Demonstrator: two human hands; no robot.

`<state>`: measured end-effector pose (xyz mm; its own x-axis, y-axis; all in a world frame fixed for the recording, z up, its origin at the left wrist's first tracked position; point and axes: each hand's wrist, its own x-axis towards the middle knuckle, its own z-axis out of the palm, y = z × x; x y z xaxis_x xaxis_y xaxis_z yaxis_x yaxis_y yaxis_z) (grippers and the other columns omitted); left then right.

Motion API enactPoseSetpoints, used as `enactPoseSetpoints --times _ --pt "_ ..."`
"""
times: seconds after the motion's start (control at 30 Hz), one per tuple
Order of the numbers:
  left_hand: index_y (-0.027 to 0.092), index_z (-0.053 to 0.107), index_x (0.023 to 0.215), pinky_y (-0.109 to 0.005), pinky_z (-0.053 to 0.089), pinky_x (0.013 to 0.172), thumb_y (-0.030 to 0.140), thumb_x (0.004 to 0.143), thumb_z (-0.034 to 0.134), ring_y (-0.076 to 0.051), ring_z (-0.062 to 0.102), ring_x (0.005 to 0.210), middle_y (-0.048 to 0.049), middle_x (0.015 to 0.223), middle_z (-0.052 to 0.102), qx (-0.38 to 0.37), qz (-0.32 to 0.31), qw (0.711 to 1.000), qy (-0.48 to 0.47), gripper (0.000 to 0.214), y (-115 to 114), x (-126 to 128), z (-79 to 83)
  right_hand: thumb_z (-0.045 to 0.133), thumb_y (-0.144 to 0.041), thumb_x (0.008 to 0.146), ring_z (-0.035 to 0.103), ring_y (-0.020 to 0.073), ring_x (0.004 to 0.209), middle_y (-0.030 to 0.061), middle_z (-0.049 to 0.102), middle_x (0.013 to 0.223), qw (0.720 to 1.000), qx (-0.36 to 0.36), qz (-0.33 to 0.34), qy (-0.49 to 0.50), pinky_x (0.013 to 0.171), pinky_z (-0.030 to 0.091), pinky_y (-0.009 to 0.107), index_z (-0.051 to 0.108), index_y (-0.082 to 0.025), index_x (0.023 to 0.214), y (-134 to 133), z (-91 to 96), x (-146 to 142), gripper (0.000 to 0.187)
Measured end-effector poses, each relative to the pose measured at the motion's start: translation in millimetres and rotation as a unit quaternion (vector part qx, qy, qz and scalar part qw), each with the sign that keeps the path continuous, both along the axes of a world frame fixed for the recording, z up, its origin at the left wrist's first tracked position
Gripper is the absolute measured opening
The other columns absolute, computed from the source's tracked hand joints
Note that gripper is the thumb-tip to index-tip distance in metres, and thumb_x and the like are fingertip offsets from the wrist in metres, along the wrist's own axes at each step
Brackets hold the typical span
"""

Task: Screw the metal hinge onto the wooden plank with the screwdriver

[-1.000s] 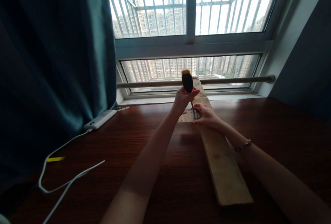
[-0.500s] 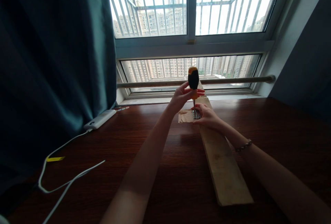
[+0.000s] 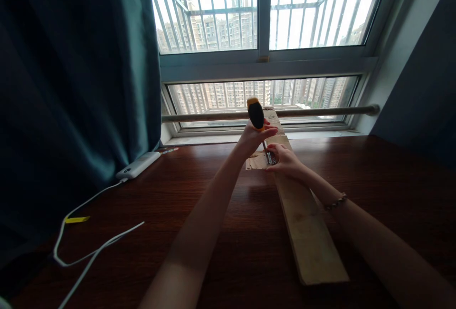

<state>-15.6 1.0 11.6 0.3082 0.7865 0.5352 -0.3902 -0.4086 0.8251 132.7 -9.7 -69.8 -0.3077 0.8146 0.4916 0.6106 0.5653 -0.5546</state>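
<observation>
My left hand (image 3: 252,139) grips a screwdriver (image 3: 255,114) with a black and yellow handle, low on the handle, its top leaning left. The shaft runs down to a small metal piece (image 3: 270,158), perhaps a hinge, whose details are too small to make out. Curled fingers of my right hand (image 3: 287,160) close on this metal piece from the right. It lies at the left edge of a long wooden board (image 3: 313,233), where a short light wood piece (image 3: 255,160) sticks out to the left. My right hand covers part of the board.
A white power strip or power bank (image 3: 138,165) lies at the left by the curtain (image 3: 138,85), with a white cable (image 3: 89,256) trailing across the brown table (image 3: 171,195). A yellow strip (image 3: 77,219) is beside the cable. A metal rail (image 3: 320,111) crosses before the window.
The screwdriver handle has tipped to the left and slightly lower, and my left hand moved with it. My right hand stays in place on the metal piece.
</observation>
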Motion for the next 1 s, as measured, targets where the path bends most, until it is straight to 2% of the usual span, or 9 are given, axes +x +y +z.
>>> enactPoseSetpoints --times 0.17,0.33,0.43,0.53,0.63,0.73,1.0 --pt "0.015 0.048 0.069 -0.022 0.043 0.059 0.026 0.054 0.074 -0.006 0.053 0.055 0.0068 0.058 0.050 -0.010 0.065 0.997 -0.035 0.033 6.3 -1.3 -2.9 0.079 -0.032 0.047 0.048 0.0254 0.109 0.0074 0.055 0.111 1.000 -0.004 -0.007 -0.002 0.092 0.040 0.041 0.050 -0.020 0.110 -2.8 3.0 -1.0 0.071" --pt "0.015 0.051 0.073 -0.025 0.045 0.059 0.027 0.052 0.076 -0.011 0.060 0.057 0.0040 0.061 0.057 -0.004 0.079 0.996 -0.048 0.034 4.3 -4.0 1.4 0.080 -0.034 0.046 0.049 0.0255 0.108 0.0081 0.055 0.110 1.000 -0.005 -0.008 -0.002 0.092 0.040 0.041 0.050 -0.019 0.109 -2.3 3.4 -1.1 0.071" --pt "0.014 0.054 0.075 -0.030 0.047 0.067 0.030 0.057 0.073 -0.015 0.063 0.065 0.0004 0.063 0.061 0.009 0.044 0.999 -0.022 0.030 -0.8 -8.0 7.9 0.080 -0.034 0.047 0.050 0.0255 0.107 0.0080 0.054 0.110 1.000 -0.011 -0.001 0.010 0.092 0.041 0.041 0.050 -0.019 0.109 -0.7 2.0 -0.5 0.070" --pt "0.014 0.056 0.085 -0.034 0.046 0.075 0.032 0.062 0.071 -0.019 0.064 0.076 -0.0047 0.073 0.066 0.012 -0.015 1.000 0.000 0.033 -6.3 -12.7 15.1 0.079 -0.035 0.048 0.051 0.0258 0.106 0.0083 0.054 0.111 1.000 -0.019 0.004 0.017 0.092 0.041 0.042 0.051 -0.020 0.108 1.1 0.2 0.5 0.068" --pt "0.015 0.055 0.090 -0.036 0.046 0.077 0.033 0.062 0.071 -0.020 0.063 0.083 -0.0077 0.084 0.067 0.013 -0.065 0.998 0.014 0.036 -10.1 -16.5 20.4 0.079 -0.036 0.049 0.051 0.0263 0.107 0.0091 0.053 0.113 1.000 -0.021 0.006 0.018 0.092 0.041 0.042 0.050 -0.019 0.108 2.0 -1.0 1.3 0.069" --pt "0.016 0.056 0.086 -0.035 0.046 0.077 0.034 0.064 0.069 -0.020 0.062 0.087 -0.0067 0.086 0.066 0.024 -0.080 0.996 0.028 0.032 -12.0 -18.7 23.0 0.079 -0.037 0.050 0.051 0.0262 0.108 0.0093 0.052 0.113 1.000 -0.018 0.011 0.022 0.093 0.041 0.041 0.050 -0.019 0.108 1.9 -1.1 1.2 0.067" --pt "0.017 0.062 0.082 -0.028 0.046 0.075 0.022 0.054 0.076 -0.017 0.060 0.085 -0.0016 0.082 0.064 0.077 0.006 0.996 0.045 0.031 -16.7 -18.4 28.7 0.081 -0.028 0.048 0.052 0.0258 0.106 0.0081 0.057 0.110 0.995 -0.057 0.021 0.074 0.091 0.043 0.042 0.049 -0.020 0.107 2.8 -2.8 -0.2 0.068"
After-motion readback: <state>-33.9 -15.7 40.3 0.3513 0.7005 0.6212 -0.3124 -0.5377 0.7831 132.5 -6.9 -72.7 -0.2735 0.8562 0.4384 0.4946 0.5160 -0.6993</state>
